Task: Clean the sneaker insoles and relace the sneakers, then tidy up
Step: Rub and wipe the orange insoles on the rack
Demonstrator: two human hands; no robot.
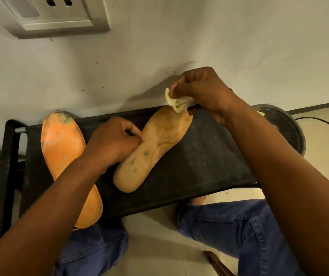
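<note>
Two insoles (151,148) (64,154), one cloth (176,101), one stool (209,156)

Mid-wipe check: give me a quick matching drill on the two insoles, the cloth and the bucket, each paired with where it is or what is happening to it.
Things:
1. tan insole
2. orange insole
3. yellow cloth
4. black bucket

States:
A. gripped by the right hand
B. on the floor, beyond the bench's right end
C. lying untouched at the bench's left end
D. pinched at its edge by the left hand

Pairs: 1-D, 2-C, 3-A, 4-B
</note>
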